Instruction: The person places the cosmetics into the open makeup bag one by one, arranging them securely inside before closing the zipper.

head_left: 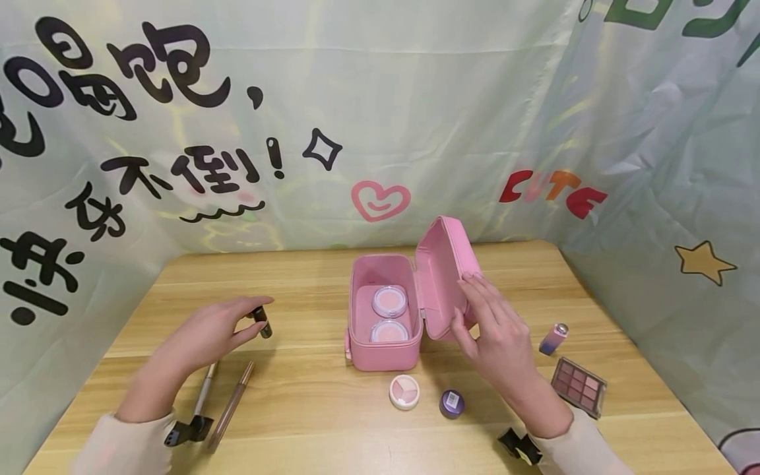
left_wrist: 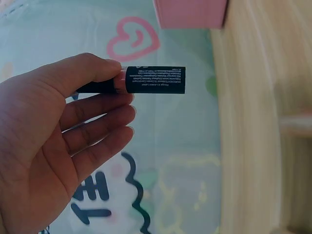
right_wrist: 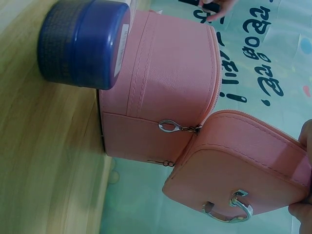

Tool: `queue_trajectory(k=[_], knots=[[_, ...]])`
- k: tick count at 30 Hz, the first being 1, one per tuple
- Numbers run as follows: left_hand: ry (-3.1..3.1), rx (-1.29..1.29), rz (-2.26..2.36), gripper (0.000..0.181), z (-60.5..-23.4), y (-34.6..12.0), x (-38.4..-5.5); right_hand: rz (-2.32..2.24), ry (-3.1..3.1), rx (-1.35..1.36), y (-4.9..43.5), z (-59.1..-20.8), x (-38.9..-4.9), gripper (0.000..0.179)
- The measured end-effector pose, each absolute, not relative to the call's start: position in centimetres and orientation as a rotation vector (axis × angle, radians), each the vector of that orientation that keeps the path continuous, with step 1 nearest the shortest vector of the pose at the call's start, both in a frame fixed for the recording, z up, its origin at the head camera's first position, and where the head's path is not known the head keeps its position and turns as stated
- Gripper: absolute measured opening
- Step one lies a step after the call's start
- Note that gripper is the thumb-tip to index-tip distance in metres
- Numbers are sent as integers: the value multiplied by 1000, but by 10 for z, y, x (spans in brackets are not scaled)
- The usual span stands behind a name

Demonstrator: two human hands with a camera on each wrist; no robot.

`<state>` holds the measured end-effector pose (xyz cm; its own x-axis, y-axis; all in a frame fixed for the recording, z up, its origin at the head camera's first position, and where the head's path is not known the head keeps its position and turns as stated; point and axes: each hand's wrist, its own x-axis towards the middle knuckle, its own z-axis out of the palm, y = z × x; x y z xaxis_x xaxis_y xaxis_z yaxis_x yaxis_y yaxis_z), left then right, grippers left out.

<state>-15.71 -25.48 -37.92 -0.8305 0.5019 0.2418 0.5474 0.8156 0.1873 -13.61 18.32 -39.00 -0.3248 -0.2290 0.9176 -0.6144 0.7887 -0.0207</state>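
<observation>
The left hand [head_left: 222,326] is held above the table [head_left: 320,396], palm down, pinching a slim black tube [head_left: 265,324] between thumb and fingers; in the left wrist view its other fingers extend below the tube. The right hand [head_left: 501,330] grips the raised lid [head_left: 438,284], fingers along its outer side and thumb at its near edge. The hands are well apart, and the pink case [head_left: 386,356] stands between them, its lid swung open toward the right hand. The black tube is left of the case, clear of the tabletop. Two round, clear-rimmed compacts [head_left: 389,301] lie inside the case, one behind the other. In front of it are a round three-tone pan [head_left: 405,392] and a squat purple-blue jar [head_left: 452,403] with a white label. The case has a smooth, leather-like surface, stitched seams, rounded corners and a silvery metal handle [right_wrist: 231,207] on the lid. The tube is cylindrical, with a pinkish band and fine pale print; the table shows pale wood grain.
</observation>
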Motion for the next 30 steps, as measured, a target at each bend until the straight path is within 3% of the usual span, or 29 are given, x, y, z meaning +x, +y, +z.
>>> queue_trajectory(k=[12,30], knots=[[-2560,-1067,-428,22,-372,-211,-174,443,-1901,642,183,-389,-135,39],[-2385,-1213,-448,20,-339,-153,-198,447,-1901,640,183,-389,-135,39]])
